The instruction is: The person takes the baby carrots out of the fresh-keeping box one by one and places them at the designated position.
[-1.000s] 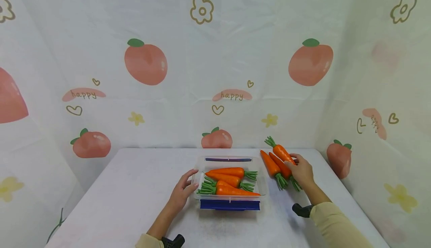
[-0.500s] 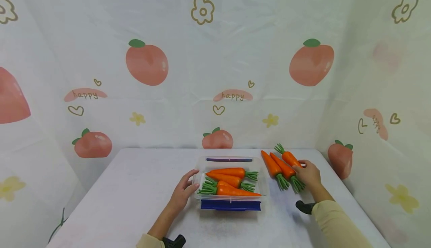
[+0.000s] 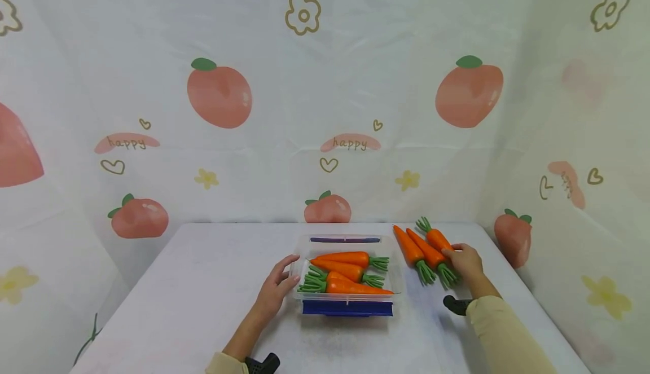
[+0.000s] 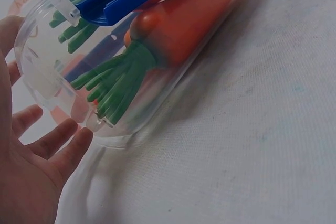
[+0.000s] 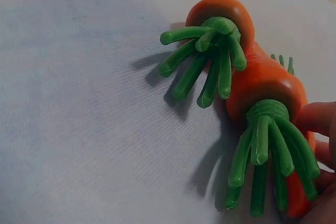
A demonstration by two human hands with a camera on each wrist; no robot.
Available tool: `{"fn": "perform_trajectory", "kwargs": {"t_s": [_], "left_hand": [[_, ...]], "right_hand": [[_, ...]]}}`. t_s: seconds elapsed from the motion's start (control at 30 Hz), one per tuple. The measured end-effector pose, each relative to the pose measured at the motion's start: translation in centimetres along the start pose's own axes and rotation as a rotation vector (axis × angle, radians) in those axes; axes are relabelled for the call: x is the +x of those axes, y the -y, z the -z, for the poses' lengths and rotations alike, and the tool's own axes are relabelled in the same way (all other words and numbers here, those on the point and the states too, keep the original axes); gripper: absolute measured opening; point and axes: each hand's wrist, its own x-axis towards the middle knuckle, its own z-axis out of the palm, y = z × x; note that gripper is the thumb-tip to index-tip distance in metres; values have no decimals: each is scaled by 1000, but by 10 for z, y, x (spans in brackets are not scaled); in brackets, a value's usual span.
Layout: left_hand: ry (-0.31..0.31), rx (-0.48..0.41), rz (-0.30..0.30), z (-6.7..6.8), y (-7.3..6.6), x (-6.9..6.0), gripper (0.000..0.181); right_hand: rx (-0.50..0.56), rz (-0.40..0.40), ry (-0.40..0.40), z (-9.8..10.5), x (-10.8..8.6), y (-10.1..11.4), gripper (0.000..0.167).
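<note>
A clear plastic box (image 3: 304, 244) with blue latches holds several orange carrots (image 3: 345, 259) with green stalk tops. My left hand (image 3: 271, 290) rests at the box's left side, its fingers loosely spread; in the left wrist view, fingertips (image 4: 79, 136) lie against or very near the clear wall. Right of the box, two carrots lie side by side, a left one (image 3: 407, 245) and a middle one (image 3: 424, 246). My right hand (image 3: 466, 261) holds a third carrot (image 3: 437, 240) beside them, stalks pointing away. In the right wrist view, the fingers (image 5: 317, 118) show only at the right edge.
The white table (image 3: 213, 267) stretches left of the box and in front of it. A white sheet (image 3: 284, 182) printed with fruit and flowers hangs behind and at the sides. Black wrist devices (image 3: 457, 305) sit on both forearms.
My right hand has lowered the third carrot and shifted it rightward, beside the other two. The middle carrot has moved slightly right. My left hand and the box stay put.
</note>
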Motion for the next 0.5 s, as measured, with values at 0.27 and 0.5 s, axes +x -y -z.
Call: {"fn": "perform_trajectory", "kwargs": {"t_s": [0.27,0.5], "left_hand": [[-10,-19,-5,-1,1,0,45],[-26,18,13,-3,-1,0,44]], "right_hand": [[-25,-5,21,0,2,4,46],[-40,4,29,3,-1,5,51]]}}
